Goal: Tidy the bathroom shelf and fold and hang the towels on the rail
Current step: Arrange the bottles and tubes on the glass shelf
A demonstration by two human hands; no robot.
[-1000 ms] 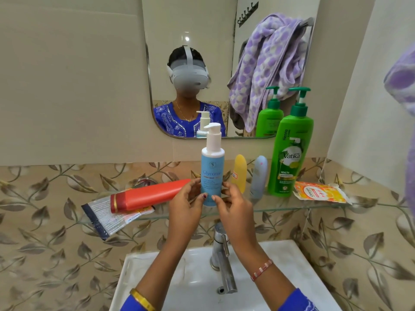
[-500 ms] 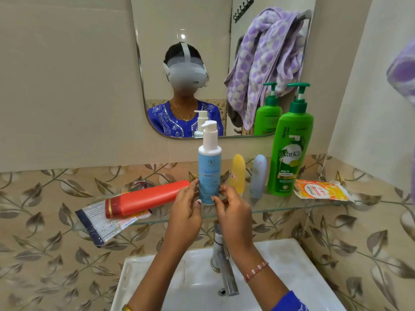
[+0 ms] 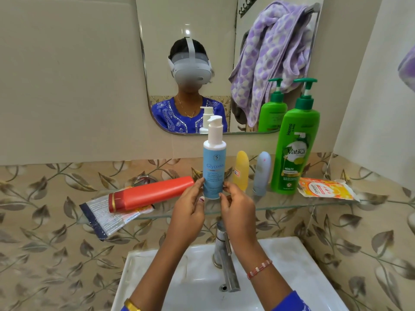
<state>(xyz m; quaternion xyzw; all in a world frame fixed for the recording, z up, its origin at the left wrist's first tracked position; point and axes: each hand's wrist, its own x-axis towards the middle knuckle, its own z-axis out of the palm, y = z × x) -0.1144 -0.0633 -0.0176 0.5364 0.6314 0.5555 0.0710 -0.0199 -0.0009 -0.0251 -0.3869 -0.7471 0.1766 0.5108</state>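
Two hands meet at the foot of a blue pump bottle (image 3: 213,169) that stands upright on the glass shelf (image 3: 280,207), about midway along it. The left hand (image 3: 188,212) pinches the bottle's lower left side with curled fingers (image 3: 200,184), and the right hand (image 3: 238,207) pinches the lower right side the same way. Just left of the bottle a red tube (image 3: 150,194) lies on its side, its cap end resting on a flat printed sachet (image 3: 105,218) that overhangs the shelf's front edge. To the right stand a yellow tube (image 3: 241,170) and a grey tube (image 3: 262,173), side by side, then a tall green shampoo bottle (image 3: 294,153) with a pump top, and beyond it an orange sachet (image 3: 325,189) lying flat near the shelf's right end. In the mirror (image 3: 161,25) above, a purple spotted towel (image 3: 269,52) hangs bunched over a rail. Below the shelf are a steel tap (image 3: 224,261) and a white basin (image 3: 280,265)
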